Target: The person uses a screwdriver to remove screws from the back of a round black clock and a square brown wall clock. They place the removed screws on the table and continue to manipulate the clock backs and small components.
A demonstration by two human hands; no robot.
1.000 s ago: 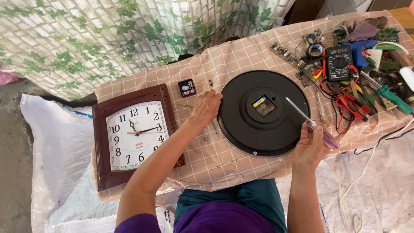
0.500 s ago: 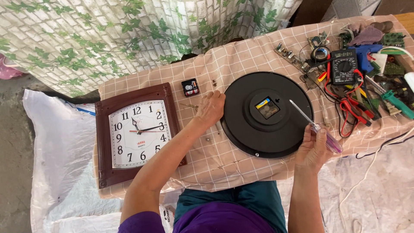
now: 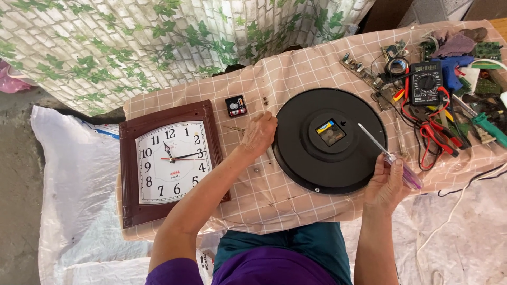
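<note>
a small table point(image 3: 296, 211) under a checked pink cloth carries everything: a square brown wall clock point(image 3: 170, 162) lies face up at the left, and a round black clock point(image 3: 330, 140) lies face down in the middle, its back to the camera with the small movement point(image 3: 330, 132) showing in the centre recess. the left hand point(image 3: 259, 134) rests on the cloth at the round clock's left rim, fingers curled loosely downward; whether they pinch anything cannot be told. the right hand point(image 3: 388, 182) is closed around the clear purple handle of a screwdriver point(image 3: 388, 155), whose thin shaft points up and left over the black disc, tip close to the movement. working that recess well likely calls for a steadied disc under the left hand and the tip seated square before any turning, since the loose screws point(image 3: 265, 99) on the cloth could roll. a small black module point(image 3: 235, 105) sits above the left hand. the tool pile at the right, with a multimeter point(image 3: 426, 82) and red leads, is tangled and partly cut off by the frame edge.
</note>
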